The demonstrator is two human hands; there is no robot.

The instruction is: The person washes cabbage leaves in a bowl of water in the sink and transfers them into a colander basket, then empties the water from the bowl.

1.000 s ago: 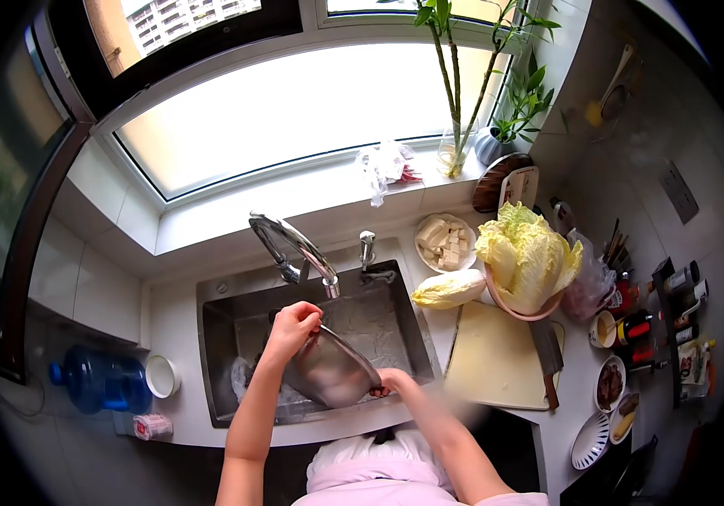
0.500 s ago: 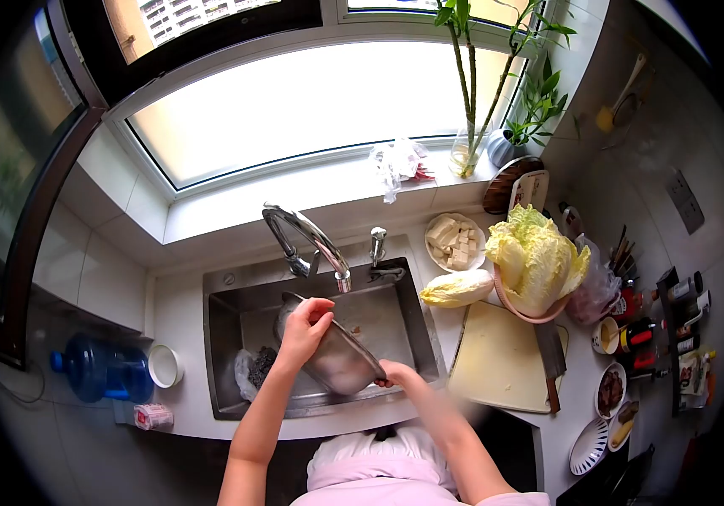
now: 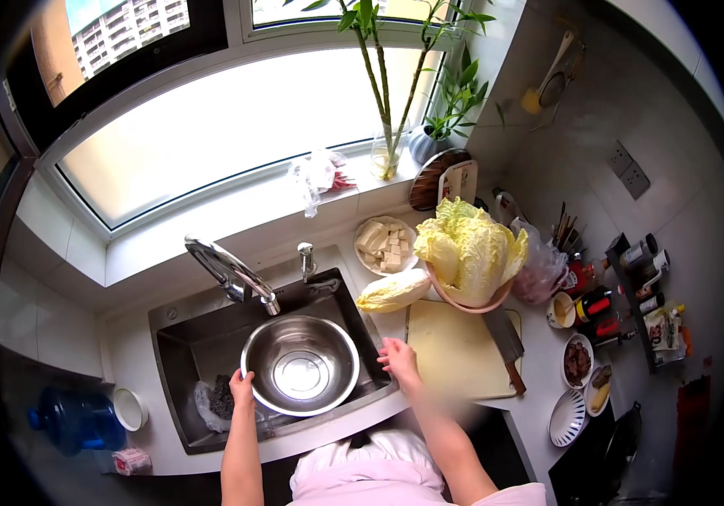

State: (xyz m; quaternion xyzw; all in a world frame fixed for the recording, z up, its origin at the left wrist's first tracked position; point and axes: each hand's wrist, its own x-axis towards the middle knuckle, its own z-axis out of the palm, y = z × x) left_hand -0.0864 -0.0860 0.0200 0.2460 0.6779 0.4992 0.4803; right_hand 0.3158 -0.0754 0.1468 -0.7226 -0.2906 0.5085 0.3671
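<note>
A shiny stainless steel basin [image 3: 301,371] sits upright over the sink [image 3: 178,361], its inside facing up. My left hand [image 3: 242,390] grips its left rim, with the thumb over the edge and the fingers partly hidden. To the right of the basin, clear of its rim, my right hand [image 3: 399,361] holds nothing and its fingers are apart. That hand is close to the cream cutting board [image 3: 438,354]. Behind the basin the curved faucet [image 3: 234,275] reaches over the sink. A dark scouring pad [image 3: 222,398] lies by a plastic bag in the sink's left part.
Chinese cabbage [image 3: 473,253] stands in a pink bowl, beside a smaller cabbage piece [image 3: 392,291] and a plate of tofu cubes [image 3: 384,244]. A cleaver [image 3: 504,337] lies on the board's right side. Dishes and seasoning bottles line the far right; a blue water jug [image 3: 83,419] is left.
The basin was tilted on its side in both hands; now it is upright. My right hand has let go and moved right, while my left is on the left rim. The view has shifted right.
</note>
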